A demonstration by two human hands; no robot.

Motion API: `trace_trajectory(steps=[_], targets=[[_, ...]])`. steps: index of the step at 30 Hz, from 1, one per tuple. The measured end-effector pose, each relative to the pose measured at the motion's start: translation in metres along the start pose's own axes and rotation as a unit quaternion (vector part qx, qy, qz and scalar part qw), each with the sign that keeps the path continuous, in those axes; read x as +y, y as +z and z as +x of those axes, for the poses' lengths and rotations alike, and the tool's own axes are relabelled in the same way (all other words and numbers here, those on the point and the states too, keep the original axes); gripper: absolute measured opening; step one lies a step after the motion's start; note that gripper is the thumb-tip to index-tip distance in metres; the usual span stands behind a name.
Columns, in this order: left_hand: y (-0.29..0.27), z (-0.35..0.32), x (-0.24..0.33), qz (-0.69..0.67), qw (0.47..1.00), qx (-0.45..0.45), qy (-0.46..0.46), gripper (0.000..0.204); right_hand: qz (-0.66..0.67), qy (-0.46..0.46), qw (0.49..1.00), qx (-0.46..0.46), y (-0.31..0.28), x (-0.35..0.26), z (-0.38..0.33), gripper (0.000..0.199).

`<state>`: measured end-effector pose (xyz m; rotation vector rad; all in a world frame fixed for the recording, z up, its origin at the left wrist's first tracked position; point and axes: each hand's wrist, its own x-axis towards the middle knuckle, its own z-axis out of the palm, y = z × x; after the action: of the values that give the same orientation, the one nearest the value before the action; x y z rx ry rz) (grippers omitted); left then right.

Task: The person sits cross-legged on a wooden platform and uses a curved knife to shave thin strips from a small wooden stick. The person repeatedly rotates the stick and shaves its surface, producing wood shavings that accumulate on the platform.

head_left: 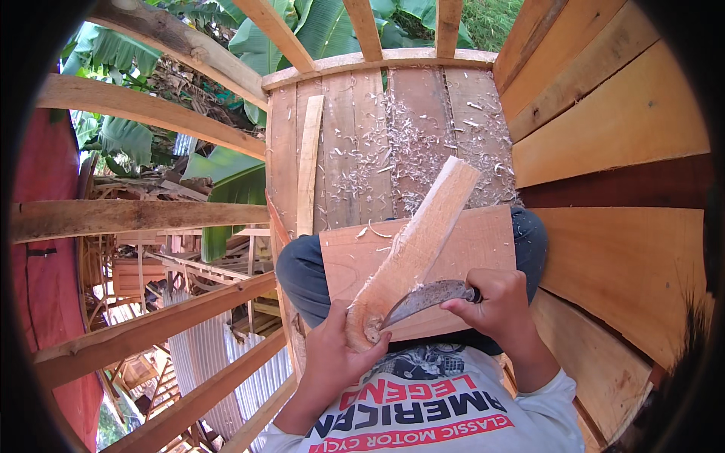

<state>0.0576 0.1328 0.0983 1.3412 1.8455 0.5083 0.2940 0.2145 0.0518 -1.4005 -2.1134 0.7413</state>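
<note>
A long piece of pale wood (419, 234) slants across a flat board (483, 241) on my lap, its far end pointing away and a little to the right. My left hand (340, 351) grips its rounded near end, with the thumb close to a carved hollow. In my right hand (495, 302) is a knife (430, 295) with a curved, dark-stained blade; the fingers wrap its dark handle. The blade's tip rests at or just over the hollow, near my left thumb; whether it touches cannot be made out.
Wood shavings (423, 136) litter the plank floor (340, 151) ahead, where a narrow wooden strip (308, 166) lies. Open wooden rails (136, 220) run along the left, with corrugated metal sheets (204, 362) below them. A plank wall (619, 113) closes the right side. Banana leaves (264, 45) hang beyond.
</note>
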Motion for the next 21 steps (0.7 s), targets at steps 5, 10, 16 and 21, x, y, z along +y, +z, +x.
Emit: trace_trajectory(steps=[5, 10, 16, 21], targets=[[-0.002, -0.002, 0.006, 0.044, 0.999, 0.011, 0.008, 0.047, -0.085, -0.026, 0.996, -0.001, -0.003, 0.002, 0.009, 0.06], [0.005, -0.01, 0.001, 0.073, 0.996, -0.03, 0.043, 0.046, -0.1, 0.06, 0.983, 0.14, -0.013, 0.037, 0.032, 0.063], [0.012, -0.018, -0.011, 0.067, 0.997, 0.02, 0.011, 0.047, 0.018, 0.177, 0.976, 0.127, -0.051, 0.056, 0.025, 0.063], [0.0, 0.004, -0.004, 0.107, 0.991, 0.047, 0.068, 0.045, -0.026, 0.022, 0.999, -0.011, 0.002, -0.003, -0.005, 0.056]])
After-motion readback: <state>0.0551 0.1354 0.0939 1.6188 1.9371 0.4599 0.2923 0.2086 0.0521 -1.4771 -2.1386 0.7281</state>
